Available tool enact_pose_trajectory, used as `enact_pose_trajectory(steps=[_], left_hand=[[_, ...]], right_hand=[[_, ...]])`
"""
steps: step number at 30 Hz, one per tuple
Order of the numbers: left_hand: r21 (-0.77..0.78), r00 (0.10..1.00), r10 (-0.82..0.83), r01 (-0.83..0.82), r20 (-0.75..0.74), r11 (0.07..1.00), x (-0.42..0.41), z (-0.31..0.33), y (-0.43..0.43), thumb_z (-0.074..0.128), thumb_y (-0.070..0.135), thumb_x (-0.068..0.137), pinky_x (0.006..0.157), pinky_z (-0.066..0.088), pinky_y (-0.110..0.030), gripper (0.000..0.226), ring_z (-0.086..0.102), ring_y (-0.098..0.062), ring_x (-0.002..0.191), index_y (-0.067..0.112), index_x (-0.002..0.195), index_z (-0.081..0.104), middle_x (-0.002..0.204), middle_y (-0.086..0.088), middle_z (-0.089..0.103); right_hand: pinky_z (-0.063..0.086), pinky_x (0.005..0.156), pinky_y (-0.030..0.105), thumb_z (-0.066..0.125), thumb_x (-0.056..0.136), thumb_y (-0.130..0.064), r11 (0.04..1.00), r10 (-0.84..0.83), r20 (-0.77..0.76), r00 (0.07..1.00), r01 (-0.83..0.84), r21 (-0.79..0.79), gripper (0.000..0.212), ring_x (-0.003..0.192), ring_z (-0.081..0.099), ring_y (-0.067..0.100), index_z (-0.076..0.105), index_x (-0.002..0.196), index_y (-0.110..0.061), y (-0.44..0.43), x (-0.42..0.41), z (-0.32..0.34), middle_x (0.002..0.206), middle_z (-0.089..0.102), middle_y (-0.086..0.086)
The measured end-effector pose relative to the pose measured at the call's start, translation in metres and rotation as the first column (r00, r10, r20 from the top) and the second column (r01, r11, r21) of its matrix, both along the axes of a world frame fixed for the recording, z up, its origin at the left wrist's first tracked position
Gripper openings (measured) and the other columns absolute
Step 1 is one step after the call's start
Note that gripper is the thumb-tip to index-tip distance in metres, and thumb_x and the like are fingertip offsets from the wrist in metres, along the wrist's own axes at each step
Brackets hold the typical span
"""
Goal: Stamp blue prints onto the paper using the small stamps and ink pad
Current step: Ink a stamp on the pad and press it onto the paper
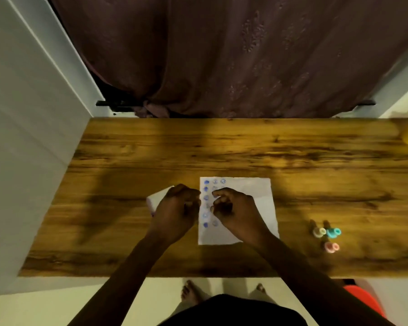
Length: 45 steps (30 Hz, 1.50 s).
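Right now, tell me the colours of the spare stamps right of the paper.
Cream, teal and pink, clearest in the head view.

My left hand (174,208) curls over a white block (156,199) beside the paper (257,196), my right hand (233,208) bunches its fingers above 2 columns of blue prints (206,198), and 3 small stamps (326,236) lie well apart on the wooden table (222,149).

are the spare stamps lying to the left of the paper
No, the spare stamps stand on the table to the right of the paper.
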<state>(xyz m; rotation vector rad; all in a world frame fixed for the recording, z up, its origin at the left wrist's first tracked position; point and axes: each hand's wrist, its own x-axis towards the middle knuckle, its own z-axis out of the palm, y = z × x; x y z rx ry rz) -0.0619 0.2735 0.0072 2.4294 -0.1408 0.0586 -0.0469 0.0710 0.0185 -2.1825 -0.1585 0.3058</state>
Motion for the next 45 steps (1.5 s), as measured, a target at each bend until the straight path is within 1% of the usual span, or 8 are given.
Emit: enact_pose_trajectory(steps=[4, 14, 19, 24, 30, 36, 42, 45], left_hand=[[-0.061, 0.999, 0.003, -0.005, -0.033, 0.998, -0.003, -0.011, -0.058, 0.069, 0.038, 0.096, 0.082, 0.051, -0.014, 0.024, 0.063, 0.002, 0.097, 0.032, 0.120, 0.071, 0.119, 0.011, 0.072], [-0.141, 0.992, -0.100, 0.089, -0.073, 0.986, -0.008, -0.023, -0.171, 0.068, 0.043, 0.094, 0.092, 0.060, -0.033, 0.024, 0.066, -0.006, 0.101, 0.034, 0.116, 0.072, 0.119, 0.011, 0.073], [-0.162, 0.986, -0.154, 0.141, -0.071, 0.977, -0.009, -0.031, -0.201, 0.069, 0.043, 0.091, 0.088, 0.062, -0.035, 0.026, 0.065, -0.004, 0.096, 0.032, 0.114, 0.070, 0.114, 0.009, 0.074], [-0.170, 0.976, -0.185, 0.164, -0.114, 0.972, -0.007, -0.035, -0.218, 0.065, 0.048, 0.092, 0.091, 0.062, -0.039, 0.030, 0.068, -0.009, 0.104, 0.032, 0.116, 0.070, 0.119, 0.010, 0.073], [-0.162, 0.973, -0.193, 0.171, -0.129, 0.972, -0.008, -0.034, -0.225, 0.064, 0.048, 0.093, 0.095, 0.060, -0.040, 0.034, 0.068, -0.012, 0.108, 0.026, 0.119, 0.071, 0.121, 0.007, 0.073], [-0.249, 0.969, -0.193, 0.151, -0.153, 0.957, -0.006, -0.029, -0.222, 0.075, 0.040, 0.092, 0.093, 0.056, -0.021, 0.034, 0.070, -0.001, 0.103, 0.031, 0.125, 0.069, 0.117, 0.019, 0.070], [-0.451, 0.993, -0.113, 0.082, -0.042, 0.889, -0.002, -0.002, -0.210, 0.073, 0.038, 0.091, 0.103, 0.049, -0.013, 0.039, 0.070, 0.007, 0.109, 0.051, 0.127, 0.062, 0.109, 0.035, 0.071], [-0.551, 0.997, -0.048, 0.005, -0.063, 0.835, -0.001, 0.005, -0.194, 0.078, 0.021, 0.092, 0.104, 0.052, -0.021, 0.049, 0.072, -0.001, 0.112, 0.064, 0.112, 0.066, 0.108, 0.033, 0.075]], right_hand=[[0.048, 0.083, 0.001, 0.075, 0.090, -0.022, 0.998, -0.062, 0.067, 0.996, 0.064, -0.025, 0.036, 0.098, 0.071, 0.004, 0.067, 0.126, -0.026, -0.048, -0.007, 0.009, 0.111, 0.077, -0.007], [0.058, 0.088, 0.033, 0.073, 0.091, -0.021, 0.938, -0.150, 0.157, 0.976, 0.191, -0.288, 0.023, 0.097, 0.072, 0.020, 0.074, 0.112, -0.014, -0.166, -0.026, 0.020, 0.106, 0.077, 0.003], [0.052, 0.100, 0.039, 0.070, 0.090, -0.028, 0.855, -0.025, 0.083, 0.996, 0.065, -0.515, 0.042, 0.125, 0.057, 0.022, 0.065, 0.132, -0.025, -0.211, -0.029, 0.017, 0.130, 0.069, -0.001], [0.049, 0.095, 0.040, 0.066, 0.086, -0.036, 0.661, 0.142, 0.066, 0.988, -0.045, -0.749, 0.046, 0.120, 0.056, 0.022, 0.062, 0.133, -0.033, -0.235, -0.028, 0.007, 0.120, 0.073, -0.006], [0.042, 0.097, 0.037, 0.063, 0.090, -0.031, 0.609, 0.224, 0.018, 0.974, -0.126, -0.783, 0.036, 0.118, 0.054, 0.022, 0.067, 0.126, -0.031, -0.248, -0.023, -0.009, 0.113, 0.075, -0.004], [0.047, 0.064, 0.017, 0.070, 0.091, -0.047, 0.932, -0.082, 0.111, 0.990, 0.116, -0.344, 0.017, 0.070, 0.065, 0.000, 0.075, 0.087, -0.031, -0.241, -0.013, 0.007, 0.053, 0.062, -0.018], [0.055, 0.068, 0.030, 0.072, 0.092, -0.043, 0.976, -0.172, -0.116, 0.978, 0.185, 0.114, 0.022, 0.070, 0.073, 0.011, 0.077, 0.086, -0.023, -0.207, 0.001, 0.029, 0.075, 0.077, 0.002], [0.049, 0.059, 0.016, 0.071, 0.093, -0.041, 0.954, -0.142, -0.191, 0.971, 0.186, 0.235, 0.020, 0.062, 0.067, 0.000, 0.078, 0.083, -0.026, -0.188, 0.001, 0.033, 0.074, 0.077, -0.002]])
